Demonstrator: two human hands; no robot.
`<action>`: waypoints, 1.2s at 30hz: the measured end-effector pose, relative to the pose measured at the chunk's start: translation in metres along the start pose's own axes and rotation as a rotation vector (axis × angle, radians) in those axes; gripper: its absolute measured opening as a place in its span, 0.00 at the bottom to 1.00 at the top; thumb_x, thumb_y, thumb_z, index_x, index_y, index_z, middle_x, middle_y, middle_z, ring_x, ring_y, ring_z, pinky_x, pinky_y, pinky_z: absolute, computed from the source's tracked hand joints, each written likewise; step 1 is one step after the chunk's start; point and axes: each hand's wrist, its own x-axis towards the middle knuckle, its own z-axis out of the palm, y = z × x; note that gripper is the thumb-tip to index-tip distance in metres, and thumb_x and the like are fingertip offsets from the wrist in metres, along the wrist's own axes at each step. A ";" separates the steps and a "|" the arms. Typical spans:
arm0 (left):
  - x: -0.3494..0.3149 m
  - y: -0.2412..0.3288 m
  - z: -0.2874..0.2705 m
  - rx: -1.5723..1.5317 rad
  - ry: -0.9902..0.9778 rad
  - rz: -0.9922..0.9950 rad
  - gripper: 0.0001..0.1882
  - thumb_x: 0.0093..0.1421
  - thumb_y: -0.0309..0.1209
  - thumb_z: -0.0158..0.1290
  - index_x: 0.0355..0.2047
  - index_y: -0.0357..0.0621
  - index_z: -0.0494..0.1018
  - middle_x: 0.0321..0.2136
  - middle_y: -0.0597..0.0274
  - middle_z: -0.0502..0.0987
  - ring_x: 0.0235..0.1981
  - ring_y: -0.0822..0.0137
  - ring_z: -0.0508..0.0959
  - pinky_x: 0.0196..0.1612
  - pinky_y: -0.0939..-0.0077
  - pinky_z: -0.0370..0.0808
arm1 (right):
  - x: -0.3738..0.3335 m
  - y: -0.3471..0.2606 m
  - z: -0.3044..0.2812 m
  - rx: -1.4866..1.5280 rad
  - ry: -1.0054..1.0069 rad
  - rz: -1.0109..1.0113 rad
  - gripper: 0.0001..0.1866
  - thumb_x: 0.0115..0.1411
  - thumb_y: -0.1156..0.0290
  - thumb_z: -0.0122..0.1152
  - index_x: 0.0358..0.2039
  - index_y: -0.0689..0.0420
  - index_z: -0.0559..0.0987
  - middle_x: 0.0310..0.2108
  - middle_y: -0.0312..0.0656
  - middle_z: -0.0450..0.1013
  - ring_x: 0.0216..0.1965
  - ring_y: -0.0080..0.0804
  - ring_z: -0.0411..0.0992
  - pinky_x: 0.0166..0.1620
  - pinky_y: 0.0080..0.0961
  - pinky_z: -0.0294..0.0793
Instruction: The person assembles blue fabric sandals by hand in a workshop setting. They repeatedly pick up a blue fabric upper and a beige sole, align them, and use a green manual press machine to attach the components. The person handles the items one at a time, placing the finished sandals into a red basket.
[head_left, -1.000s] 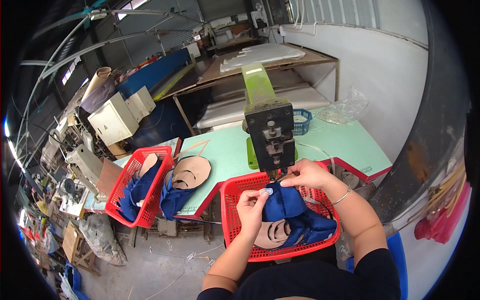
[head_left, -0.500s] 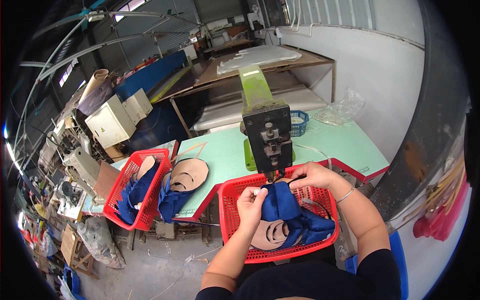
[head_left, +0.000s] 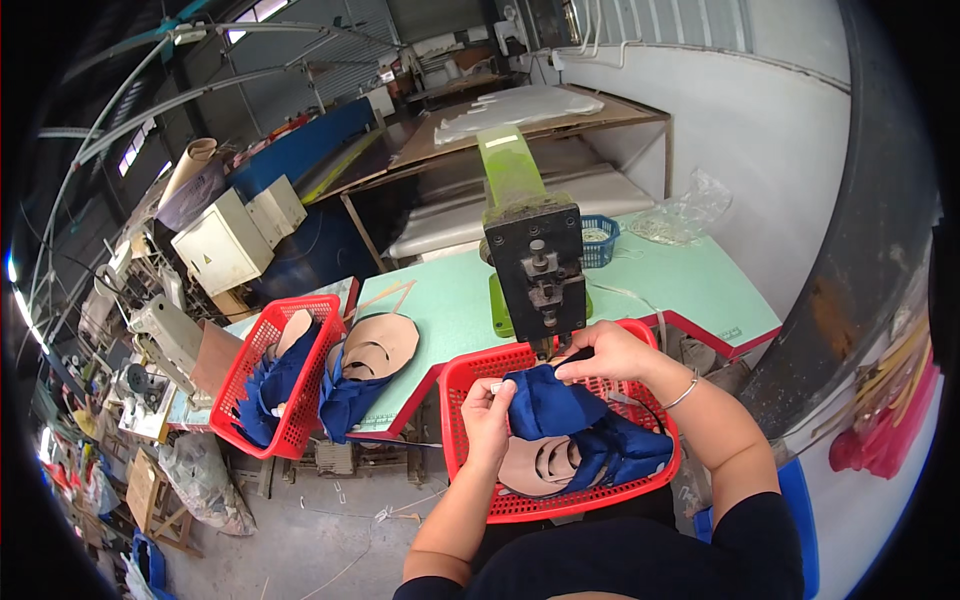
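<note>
A shiny blue fabric piece (head_left: 552, 405), with the look of a shoe upper, is stretched between my hands just below the head of a green and black sewing machine (head_left: 535, 255). My left hand (head_left: 486, 420) pinches its left edge; a small white bit shows at the fingertips. My right hand (head_left: 615, 355) grips the upper right edge, close to the needle area, which is partly hidden. Beneath lies a red plastic basket (head_left: 455, 470) holding more blue pieces (head_left: 635, 450) and beige ones (head_left: 525, 465) with curved slits.
On the pale green table (head_left: 440, 290) lies a stack of blue and beige pieces (head_left: 378, 350), beside a second red basket (head_left: 320, 385) of blue pieces. A small blue basket (head_left: 603, 243) stands behind the machine. A dark post (head_left: 825, 260) rises at the right.
Both hands have shifted slightly left with the blue piece, and its left edge has swung left and a little down. The baskets have hardly moved.
</note>
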 end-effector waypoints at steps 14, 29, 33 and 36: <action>-0.042 0.006 -0.042 0.934 -0.308 1.076 0.11 0.37 0.19 0.63 0.23 0.45 0.75 0.24 0.67 0.76 0.27 0.69 0.76 0.35 0.70 0.69 | -0.053 0.038 0.075 -0.589 0.463 -0.686 0.08 0.40 0.70 0.67 0.17 0.52 0.74 0.19 0.30 0.64 0.30 0.25 0.68 0.48 0.42 0.58; -0.071 0.007 -0.035 1.017 -0.226 0.495 0.06 0.48 0.23 0.58 0.28 0.38 0.74 0.29 0.57 0.77 0.27 0.61 0.78 0.31 0.70 0.76 | -0.066 0.057 0.103 -0.766 0.532 -0.788 0.05 0.44 0.75 0.61 0.20 0.52 0.73 0.19 0.29 0.64 0.29 0.22 0.70 0.46 0.38 0.60; -0.054 0.003 -0.019 1.015 -0.375 0.372 0.08 0.55 0.28 0.53 0.35 0.39 0.74 0.24 0.53 0.77 0.25 0.62 0.78 0.30 0.74 0.74 | -0.053 0.040 0.102 -0.829 0.496 -0.714 0.04 0.46 0.73 0.59 0.25 0.53 0.75 0.20 0.31 0.65 0.28 0.25 0.68 0.43 0.33 0.61; -0.047 -0.013 -0.021 0.961 -0.152 0.164 0.08 0.56 0.28 0.52 0.35 0.38 0.74 0.23 0.54 0.77 0.25 0.68 0.78 0.29 0.78 0.73 | -0.048 0.030 0.103 -0.789 0.558 -0.597 0.08 0.47 0.72 0.59 0.30 0.57 0.76 0.20 0.32 0.65 0.25 0.27 0.66 0.37 0.30 0.61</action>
